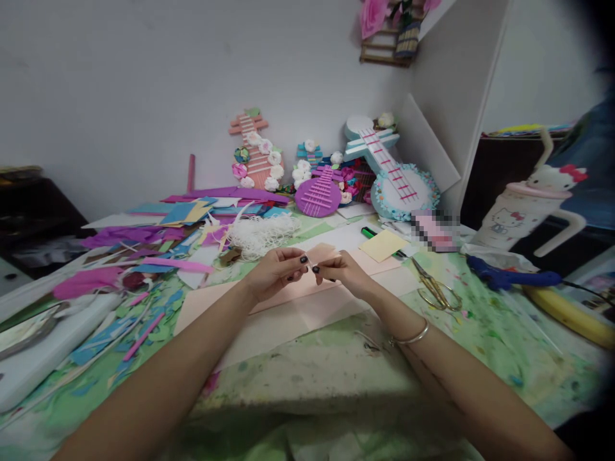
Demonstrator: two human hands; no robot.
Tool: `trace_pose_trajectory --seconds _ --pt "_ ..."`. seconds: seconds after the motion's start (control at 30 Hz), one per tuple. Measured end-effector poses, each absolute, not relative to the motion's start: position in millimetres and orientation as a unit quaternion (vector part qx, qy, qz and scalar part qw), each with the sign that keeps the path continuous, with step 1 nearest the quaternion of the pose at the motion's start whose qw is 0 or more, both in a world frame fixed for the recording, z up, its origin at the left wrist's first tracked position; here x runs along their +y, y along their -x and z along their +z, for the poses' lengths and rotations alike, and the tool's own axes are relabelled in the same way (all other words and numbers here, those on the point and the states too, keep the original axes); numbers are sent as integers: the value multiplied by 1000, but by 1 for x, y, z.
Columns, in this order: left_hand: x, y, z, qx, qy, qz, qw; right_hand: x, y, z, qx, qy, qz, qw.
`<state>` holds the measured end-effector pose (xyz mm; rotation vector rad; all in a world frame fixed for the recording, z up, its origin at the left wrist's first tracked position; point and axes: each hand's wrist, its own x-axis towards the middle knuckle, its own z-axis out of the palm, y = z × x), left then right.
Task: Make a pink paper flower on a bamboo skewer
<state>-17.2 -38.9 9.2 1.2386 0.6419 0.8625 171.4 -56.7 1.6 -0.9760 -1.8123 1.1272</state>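
My left hand (276, 272) and my right hand (342, 272) meet over the middle of the table, both pinched with dark-painted nails. Between the fingertips they hold a small pale strip (311, 262), too small to name for sure. A silver bangle (410, 337) sits on my right wrist. Under the hands lies a large pale pink sheet (269, 314) on the paint-stained table (336, 378).
Scissors (432, 288) lie right of my hands, a blue glue gun (509, 276) further right. A white string tangle (264, 234), coloured paper scraps (158, 246), a yellow note (383, 244) and paper guitar models (319, 192) fill the back. A cartoon-cat cup (521, 214) stands at right.
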Motion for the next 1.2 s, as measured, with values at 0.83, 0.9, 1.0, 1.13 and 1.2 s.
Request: trace_pose_trajectory --seconds 0.83,0.9,1.0,1.13,1.2 --pt "-41 15 2 402 -682 274 546 -56 -181 14 -732 413 434 323" --pt "-39 14 1 407 -683 281 537 -57 -182 15 -765 405 397 306" --pt "-37 13 0 429 -684 306 505 -59 -183 18 -817 396 318 272" --pt "-35 13 -1 453 -679 363 450 -62 -183 18 -858 359 277 240" --pt "-34 13 -1 454 -669 406 427 -63 -181 15 -859 348 272 260"
